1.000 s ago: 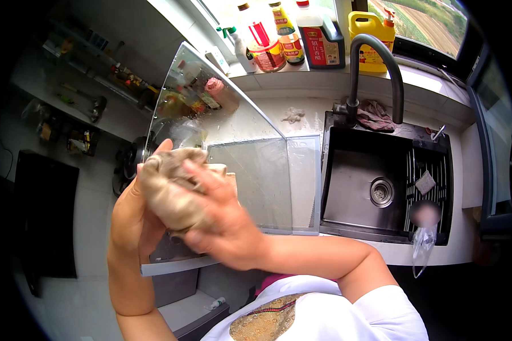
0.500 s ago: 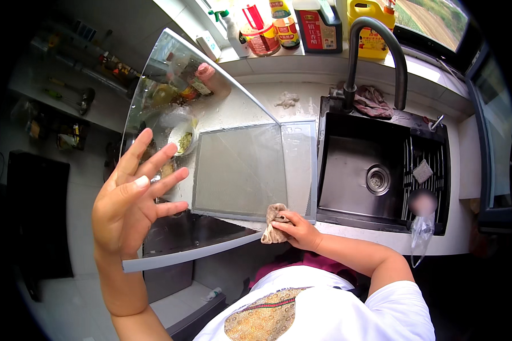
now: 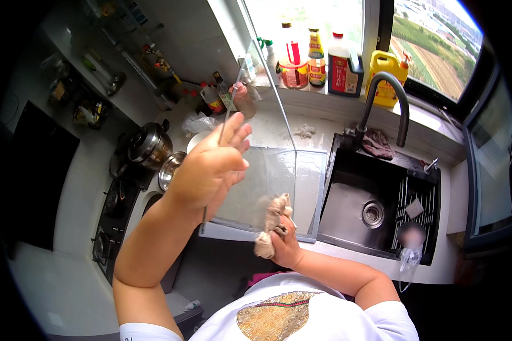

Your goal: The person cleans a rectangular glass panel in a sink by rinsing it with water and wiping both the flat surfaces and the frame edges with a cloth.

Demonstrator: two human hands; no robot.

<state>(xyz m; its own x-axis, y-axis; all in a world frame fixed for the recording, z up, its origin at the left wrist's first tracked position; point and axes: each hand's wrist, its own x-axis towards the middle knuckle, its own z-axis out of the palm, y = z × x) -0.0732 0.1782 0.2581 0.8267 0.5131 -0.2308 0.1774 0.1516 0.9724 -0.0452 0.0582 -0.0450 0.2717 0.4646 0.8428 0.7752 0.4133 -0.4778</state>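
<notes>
A clear glass pane (image 3: 270, 122) stands tilted up over the counter, held close to my left hand (image 3: 210, 173). That hand is open with fingers stretched out, its palm turned toward the pane's left edge; whether it presses on the glass I cannot tell. In my right hand (image 3: 287, 248) is a crumpled, dirty beige cloth (image 3: 277, 219), gripped close to the lower part of the pane and slightly blurred. Beneath the pane a grey-framed flat panel (image 3: 312, 227) lies on the counter, partly covered by my left forearm and the cloth.
To the right is a black sink (image 3: 347, 199) with a dark curved faucet (image 3: 405, 108). Bottles and a yellow jug (image 3: 385, 71) line the windowsill. At left stand a metal pot (image 3: 151, 146), a steel bowl (image 3: 169, 170) and a gas stove (image 3: 112, 207). A wet rag (image 3: 376, 143) lies behind the sink.
The glass pane has swung from a wide slant to a steeper, nearly edge-on position. My left hand has moved right and turned toward it. My right hand has lifted the cloth slightly; the view has shifted.
</notes>
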